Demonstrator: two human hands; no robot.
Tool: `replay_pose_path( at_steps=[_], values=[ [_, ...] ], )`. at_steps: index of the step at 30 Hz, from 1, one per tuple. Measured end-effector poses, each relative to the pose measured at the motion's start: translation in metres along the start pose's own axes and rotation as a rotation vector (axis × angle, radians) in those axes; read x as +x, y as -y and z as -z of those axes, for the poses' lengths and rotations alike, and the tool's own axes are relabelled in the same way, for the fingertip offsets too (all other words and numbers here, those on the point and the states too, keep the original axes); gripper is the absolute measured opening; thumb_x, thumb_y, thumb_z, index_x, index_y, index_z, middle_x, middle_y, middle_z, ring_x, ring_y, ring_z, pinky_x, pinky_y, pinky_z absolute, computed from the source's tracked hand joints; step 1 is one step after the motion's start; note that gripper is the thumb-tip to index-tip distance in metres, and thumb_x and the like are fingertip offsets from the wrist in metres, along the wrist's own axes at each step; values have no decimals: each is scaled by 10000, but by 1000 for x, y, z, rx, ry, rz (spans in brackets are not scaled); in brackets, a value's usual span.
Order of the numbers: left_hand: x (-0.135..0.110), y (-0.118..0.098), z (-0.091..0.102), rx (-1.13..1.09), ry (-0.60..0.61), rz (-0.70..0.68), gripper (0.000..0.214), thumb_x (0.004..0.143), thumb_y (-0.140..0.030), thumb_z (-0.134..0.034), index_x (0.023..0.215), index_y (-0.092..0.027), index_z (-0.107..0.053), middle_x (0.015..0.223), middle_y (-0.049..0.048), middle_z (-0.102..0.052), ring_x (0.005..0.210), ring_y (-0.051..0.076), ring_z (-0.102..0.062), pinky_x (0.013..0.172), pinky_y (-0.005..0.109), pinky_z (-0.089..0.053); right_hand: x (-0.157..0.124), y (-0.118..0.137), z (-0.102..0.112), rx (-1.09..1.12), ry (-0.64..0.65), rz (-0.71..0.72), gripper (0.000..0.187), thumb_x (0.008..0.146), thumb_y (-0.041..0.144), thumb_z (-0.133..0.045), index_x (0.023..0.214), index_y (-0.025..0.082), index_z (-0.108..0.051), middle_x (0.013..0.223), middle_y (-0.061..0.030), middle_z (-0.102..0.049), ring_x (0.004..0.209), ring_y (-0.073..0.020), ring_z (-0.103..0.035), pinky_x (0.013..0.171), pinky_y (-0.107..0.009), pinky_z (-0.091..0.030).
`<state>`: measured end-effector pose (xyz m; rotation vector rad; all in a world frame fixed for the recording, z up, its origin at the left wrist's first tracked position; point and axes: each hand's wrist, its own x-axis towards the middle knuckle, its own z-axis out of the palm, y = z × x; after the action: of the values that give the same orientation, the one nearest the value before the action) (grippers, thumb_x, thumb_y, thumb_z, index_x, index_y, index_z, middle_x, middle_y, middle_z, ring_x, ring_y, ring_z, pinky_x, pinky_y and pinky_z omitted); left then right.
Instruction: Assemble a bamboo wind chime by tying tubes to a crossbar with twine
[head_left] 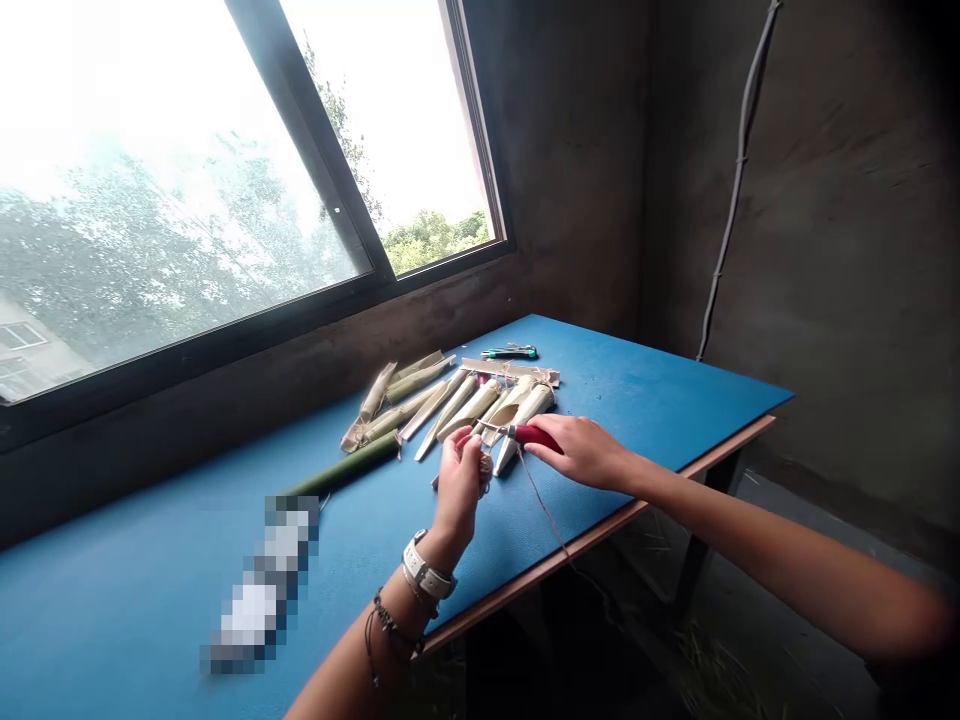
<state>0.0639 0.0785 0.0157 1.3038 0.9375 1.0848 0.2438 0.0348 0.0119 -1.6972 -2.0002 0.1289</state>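
Note:
My left hand (459, 482) is closed in a pinch around a small leaf-wrapped bundle and a thin brown string (544, 510) near the table's middle. My right hand (586, 452) grips a red-handled tool (534, 436), its tip pointing left towards the bundle. The string runs from between my hands down over the table's front edge. Several pale leaf-wrapped parcels (465, 402) lie in a row just beyond my hands.
A blue table (660, 395) stands under a window. A long green stalk (351, 466) lies left of the parcels, with a blurred object (264, 585) nearer me. A green-handled tool (510, 352) rests at the far edge. A cable (731, 190) hangs on the right wall.

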Motion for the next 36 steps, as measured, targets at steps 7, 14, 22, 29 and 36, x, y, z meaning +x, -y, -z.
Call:
replay_pose_path(
  at_steps=[7, 14, 22, 29, 36],
  values=[
    [11, 8, -13, -14, 338, 152, 361, 714, -422, -604, 906, -117, -582, 657, -12, -503, 509, 55, -397, 498, 188, -313, -3, -3, -1, -14, 25, -8, 265, 890, 411, -403, 992, 203, -533, 950, -48, -648, 787, -199, -596, 583, -255, -278],
    [21, 12, -12, 79, 310, 108, 337, 700, -436, -617, 788, -117, -558, 570, -41, -443, 445, 36, -336, 434, 173, -228, -6, -8, 0, -27, 40, -16, 283, 904, 412, -381, 1062, 218, -514, 973, -46, -650, 811, -196, -599, 583, -247, -277],
    [27, 16, -11, 95, 202, 14, 377, 744, -517, -554, 716, -153, -457, 493, -75, -381, 392, 31, -300, 384, 159, -218, -8, -1, 0, -266, -38, -20, 310, 909, 457, -355, 991, 210, -524, 922, -46, -659, 722, -206, -614, 524, -263, -193],
    [29, 24, -11, 179, 233, -65, 450, 790, -574, -473, 624, -158, -432, 447, -67, -375, 347, 29, -305, 367, 168, -228, 3, -1, -4, -393, -73, -8, 442, 910, 539, -311, 993, 190, -570, 889, -100, -663, 721, -208, -621, 514, -263, -193],
    [27, 14, -17, 120, 104, -121, 428, 801, -505, -468, 548, -184, -340, 382, -89, -310, 302, 28, -254, 343, 173, -197, 34, -11, -5, -432, -165, 4, 517, 877, 613, -320, 946, 200, -623, 845, -78, -675, 720, -205, -621, 523, -233, -229]
  ],
)
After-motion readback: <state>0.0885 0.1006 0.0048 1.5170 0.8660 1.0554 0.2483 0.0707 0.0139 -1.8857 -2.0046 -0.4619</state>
